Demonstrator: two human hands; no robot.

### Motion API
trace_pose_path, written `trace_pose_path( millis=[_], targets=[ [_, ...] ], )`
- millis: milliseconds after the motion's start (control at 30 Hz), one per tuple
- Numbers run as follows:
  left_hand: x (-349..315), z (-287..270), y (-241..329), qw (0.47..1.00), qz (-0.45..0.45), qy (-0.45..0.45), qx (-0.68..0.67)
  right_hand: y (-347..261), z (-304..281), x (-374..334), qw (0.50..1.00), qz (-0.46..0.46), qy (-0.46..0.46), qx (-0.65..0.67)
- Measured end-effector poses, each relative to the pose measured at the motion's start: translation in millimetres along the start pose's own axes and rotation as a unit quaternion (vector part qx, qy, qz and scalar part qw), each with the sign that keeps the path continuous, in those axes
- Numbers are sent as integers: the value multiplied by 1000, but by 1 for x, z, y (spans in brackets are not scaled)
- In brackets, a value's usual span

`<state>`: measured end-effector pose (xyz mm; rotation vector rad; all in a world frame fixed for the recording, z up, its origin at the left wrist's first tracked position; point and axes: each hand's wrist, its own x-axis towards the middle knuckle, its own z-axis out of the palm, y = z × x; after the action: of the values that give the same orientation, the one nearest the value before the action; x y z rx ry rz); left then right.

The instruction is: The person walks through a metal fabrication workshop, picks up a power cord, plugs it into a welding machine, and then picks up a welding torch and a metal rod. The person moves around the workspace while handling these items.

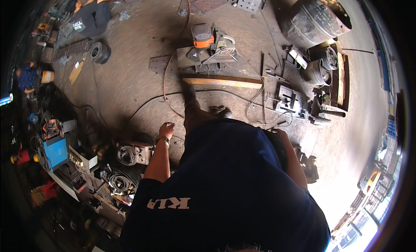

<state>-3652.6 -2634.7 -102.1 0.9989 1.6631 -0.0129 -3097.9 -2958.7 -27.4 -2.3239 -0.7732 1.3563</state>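
Observation:
I look straight down my dark blue shirt [229,182] at a dirty workshop floor. My left hand [166,130] hangs at my side with its fingers curled and nothing in it; a watch sits on the wrist. It is above the floor near a coil of cable [126,155]. My right hand [280,132] is mostly hidden behind my shirt, only its edge and the forearm show. One leg [190,105] reaches forward toward a long rusty steel bar [222,81] lying across the floor. Beyond it stands an orange and grey machine [209,43].
Cables snake over the floor [130,87]. A dark barrel [315,18] and metal buckets [321,69] stand at the right, with steel fixtures [291,103] beside them. A blue welding box [55,150] and tools crowd the left. Another person [92,15] crouches far left.

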Motion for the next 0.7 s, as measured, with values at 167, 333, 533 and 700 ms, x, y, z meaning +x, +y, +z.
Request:
trace_pose_path(
  millis=[167, 333, 533, 700],
  targets=[
    [9, -2, -16, 999, 1, -14, -35, 16, 4, 12, 999, 4, 48, -25],
    [16, -13, -29, 997, 47, 12, -56, 0, 14, 14, 999, 0, 43, -25],
    [10, -19, -14, 997, 57, 11, -55, 7, 17, 29, 1000, 28, -3, -10],
    [-5, -23, -11, 998, 10, 34, -56, -43, 2, 27, 998, -20, 0, -65]
  ],
)
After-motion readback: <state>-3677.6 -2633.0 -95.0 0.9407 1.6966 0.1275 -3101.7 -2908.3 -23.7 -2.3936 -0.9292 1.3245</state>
